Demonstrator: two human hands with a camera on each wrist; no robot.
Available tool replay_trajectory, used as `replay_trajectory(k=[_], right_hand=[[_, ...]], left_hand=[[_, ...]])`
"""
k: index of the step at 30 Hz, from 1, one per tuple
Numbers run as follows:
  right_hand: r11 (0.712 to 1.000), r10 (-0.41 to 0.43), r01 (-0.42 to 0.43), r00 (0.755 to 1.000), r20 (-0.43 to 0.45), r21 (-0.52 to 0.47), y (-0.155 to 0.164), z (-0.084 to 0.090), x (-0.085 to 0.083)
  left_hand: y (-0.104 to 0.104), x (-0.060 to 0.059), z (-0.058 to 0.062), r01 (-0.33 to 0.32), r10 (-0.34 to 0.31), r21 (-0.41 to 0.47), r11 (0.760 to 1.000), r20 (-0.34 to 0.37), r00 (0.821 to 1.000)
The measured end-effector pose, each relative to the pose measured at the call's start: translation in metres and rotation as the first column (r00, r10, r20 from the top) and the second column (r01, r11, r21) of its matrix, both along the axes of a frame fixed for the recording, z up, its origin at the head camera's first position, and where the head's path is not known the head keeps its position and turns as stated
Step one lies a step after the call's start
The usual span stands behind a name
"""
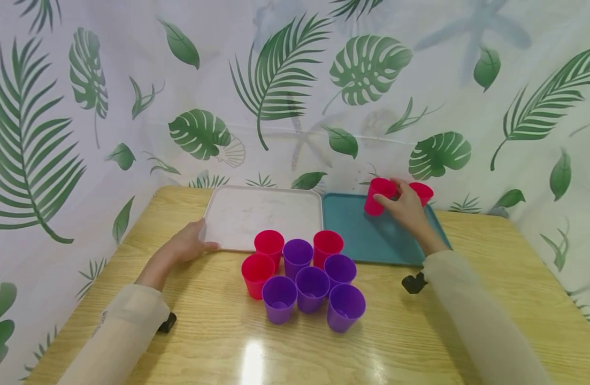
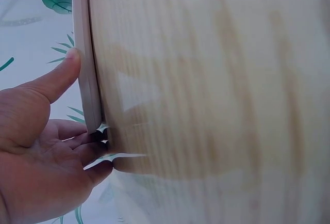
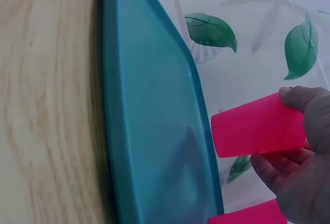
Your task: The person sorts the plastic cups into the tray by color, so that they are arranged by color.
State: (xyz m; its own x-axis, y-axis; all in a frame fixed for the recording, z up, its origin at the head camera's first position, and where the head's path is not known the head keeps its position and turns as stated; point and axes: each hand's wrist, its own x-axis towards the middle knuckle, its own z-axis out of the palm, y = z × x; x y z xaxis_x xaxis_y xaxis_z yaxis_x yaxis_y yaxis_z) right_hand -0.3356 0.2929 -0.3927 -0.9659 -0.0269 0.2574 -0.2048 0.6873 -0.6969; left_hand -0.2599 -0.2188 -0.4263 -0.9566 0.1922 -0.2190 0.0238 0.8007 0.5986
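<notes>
Eight cups stand nearest on the wooden table [image 1: 217,342], mouths up in a tight cluster: five purple cups [image 1: 312,289] toward six o'clock and three red cups [image 1: 269,247] at its ten-to-twelve o'clock side. At nine o'clock from the cluster the left hand [image 1: 189,243] rests on the near left corner of the white tray [image 1: 263,214]; the left wrist view shows the thumb [image 2: 56,79] lying along the tray's edge and the fingers curled under it, so the hand grips the corner, forearm stretched flat over the table. Just beside that tray, at its three o'clock, lies the teal tray [image 1: 362,235].

At the teal tray's far right — about one o'clock from the cluster — the right hand [image 1: 405,208] holds a red cup [image 1: 378,195] between thumb and fingers, wrist raised. The cup's long axis is near upright, mouth up, tipped slightly; whether it touches the tray I cannot tell. Another red cup [image 1: 422,191] sits just behind the hand at two o'clock.
</notes>
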Motion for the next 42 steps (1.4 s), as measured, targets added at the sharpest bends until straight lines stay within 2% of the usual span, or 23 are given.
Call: replay_trajectory(k=[9, 16, 26, 31, 35, 42], right_hand=[[0.999, -0.012, 0.012, 1.000, 0.015, 0.033, -0.005, -0.013, -0.006], [0.999, -0.009, 0.009, 1.000, 0.005, 0.046, -0.005, -0.023, -0.010], [0.996, -0.006, 0.005, 1.000, 0.010, 0.084, -0.006, -0.026, -0.012], [0.994, -0.020, 0.028, 0.996, -0.084, 0.102, -0.008, -0.018, -0.005], [0.995, -0.031, 0.048, 0.982, -0.185, 0.088, -0.008, -0.010, 0.001], [1.000, 0.008, 0.000, 0.951, -0.309, 0.028, -0.012, -0.002, 0.015]], left_hand=[[0.001, 0.003, 0.002, 0.020, -0.020, 0.007, 1.000, -0.025, 1.000], [0.002, 0.003, 0.003, 0.007, -0.007, 0.006, 1.000, -0.014, 1.000], [0.002, 0.002, 0.001, 0.002, -0.001, 0.005, 1.000, -0.012, 1.000], [0.002, 0.002, 0.001, 0.010, -0.010, 0.001, 1.000, -0.019, 1.000], [0.002, 0.000, 0.001, 0.015, -0.015, -0.006, 1.000, -0.029, 0.999], [0.003, 0.002, 0.003, 0.000, 0.000, -0.016, 1.000, 0.000, 1.000]])
